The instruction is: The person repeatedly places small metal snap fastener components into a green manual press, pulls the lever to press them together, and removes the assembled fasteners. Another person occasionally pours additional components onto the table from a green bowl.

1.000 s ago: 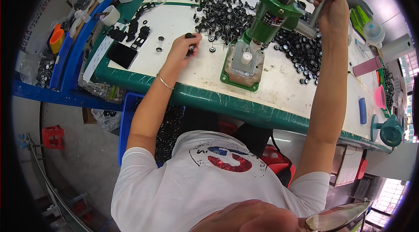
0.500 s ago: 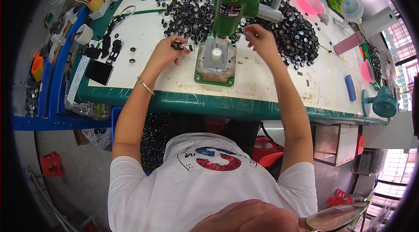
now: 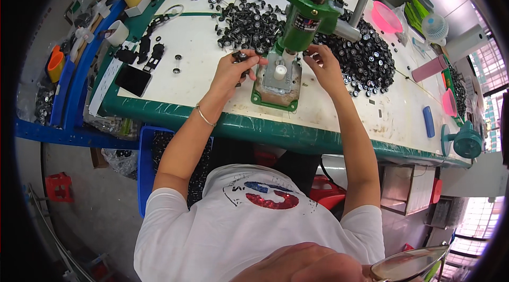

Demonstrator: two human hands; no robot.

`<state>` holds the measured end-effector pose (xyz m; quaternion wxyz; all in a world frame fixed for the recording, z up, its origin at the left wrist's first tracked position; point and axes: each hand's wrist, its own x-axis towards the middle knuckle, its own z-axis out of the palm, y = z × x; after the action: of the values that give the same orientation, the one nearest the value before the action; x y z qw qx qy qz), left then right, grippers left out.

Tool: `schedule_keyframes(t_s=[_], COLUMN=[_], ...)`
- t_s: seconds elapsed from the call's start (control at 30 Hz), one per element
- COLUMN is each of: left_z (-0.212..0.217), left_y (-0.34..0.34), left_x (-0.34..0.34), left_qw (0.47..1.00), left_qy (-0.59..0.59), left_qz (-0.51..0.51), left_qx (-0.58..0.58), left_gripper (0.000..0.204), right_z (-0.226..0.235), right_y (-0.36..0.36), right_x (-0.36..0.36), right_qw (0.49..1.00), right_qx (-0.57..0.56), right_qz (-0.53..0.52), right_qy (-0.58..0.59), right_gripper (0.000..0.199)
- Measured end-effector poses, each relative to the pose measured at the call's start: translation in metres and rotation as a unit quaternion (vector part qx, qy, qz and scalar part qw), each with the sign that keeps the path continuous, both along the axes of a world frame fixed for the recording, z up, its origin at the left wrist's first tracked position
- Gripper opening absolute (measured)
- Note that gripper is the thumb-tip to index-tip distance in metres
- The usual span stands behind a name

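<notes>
We have the left hand [image 3: 231, 75] just left of the press, closed around a few black wheels [image 3: 241, 58], with the forefinger reaching right, close to the fixture plate [image 3: 272, 81]. Over on the right side, we find the right hand [image 3: 324, 70], fingers bent and drawn in near the ram; there's something small and dark at the fingertips, but we can't tell whether it's gripped or lies behind them. Between the two hands, we've got the green hand press [image 3: 304, 21], its ram above the plate, and a white round seat [image 3: 280, 72] standing at the near side of it. Beyond the left hand, we see a heap of wheels on axles [image 3: 246, 27] spread on the white worktop [image 3: 199, 85], and a dense pile of black wheels with silver hubs [image 3: 371, 62] beyond the right hand. Off to the left, we pick out a single axle with a wheel at each end [image 3: 177, 64], black plastic parts [image 3: 154, 59] and a dark flat slab [image 3: 133, 80]. Far right, we spot a pink basin [image 3: 386, 18]; nearer on that side, a blue bar [image 3: 428, 121] and a teal fan [image 3: 467, 140].
</notes>
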<state>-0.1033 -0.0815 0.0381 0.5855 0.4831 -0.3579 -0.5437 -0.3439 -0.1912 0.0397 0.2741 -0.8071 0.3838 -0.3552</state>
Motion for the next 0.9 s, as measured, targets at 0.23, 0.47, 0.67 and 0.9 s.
schedule_keyframes(t_s=[0.23, 0.47, 0.67, 0.9], left_z=[0.006, 0.009, 0.014, 0.011], left_y=[-0.001, -0.003, -0.001, -0.012], left_x=[-0.022, -0.023, -0.033, -0.042], left_qw=[1.0, 1.0, 0.999, 0.997], left_qy=[0.02, 0.006, -0.018, -0.038], left_qz=[-0.009, 0.016, -0.017, -0.022], left_qx=[-0.018, -0.022, -0.047, -0.07], left_gripper=[0.017, 0.018, 0.018, 0.017], right_z=[0.013, 0.004, -0.002, 0.042], right_y=[0.052, 0.061, 0.059, 0.021], right_x=[0.024, 0.035, 0.03, -0.015], right_qw=[0.99, 0.984, 0.978, 0.966], right_qx=[0.08, 0.146, 0.153, 0.148], right_qz=[0.106, 0.064, 0.069, 0.014], right_qy=[-0.039, -0.075, -0.126, -0.211], right_gripper=[0.031, 0.03, 0.055, 0.048])
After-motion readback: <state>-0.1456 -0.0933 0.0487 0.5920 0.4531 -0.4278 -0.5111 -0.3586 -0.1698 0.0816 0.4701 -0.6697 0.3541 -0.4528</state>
